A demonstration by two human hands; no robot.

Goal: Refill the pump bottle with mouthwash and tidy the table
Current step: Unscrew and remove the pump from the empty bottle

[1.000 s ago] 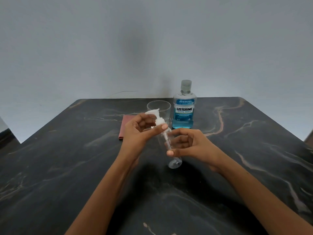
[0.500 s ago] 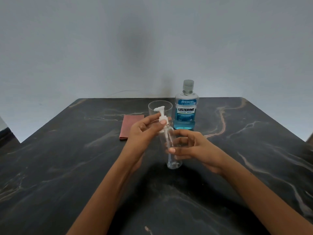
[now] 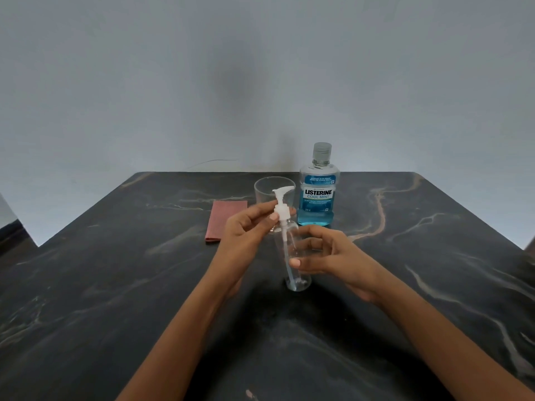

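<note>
A clear, empty pump bottle (image 3: pixel 296 277) stands upright on the dark marble table (image 3: pixel 115 285), near the middle. Its white pump head (image 3: pixel 282 202) sits on the neck. My left hand (image 3: pixel 246 230) pinches the white collar of the pump between thumb and fingers. My right hand (image 3: pixel 327 256) wraps around the bottle's clear body from the right. Behind them stands a mouthwash bottle (image 3: pixel 318 195) with blue liquid, a blue label and its cap on.
A clear drinking glass (image 3: pixel 267 189) stands just left of the mouthwash bottle, partly behind the pump head. A folded reddish cloth (image 3: pixel 221 218) lies flat to the left of the glass. A grey wall rises behind the table's far edge.
The pump bottle went from tilted in my hands to standing upright on the table. My left hand shifted from covering the pump head to gripping its collar.
</note>
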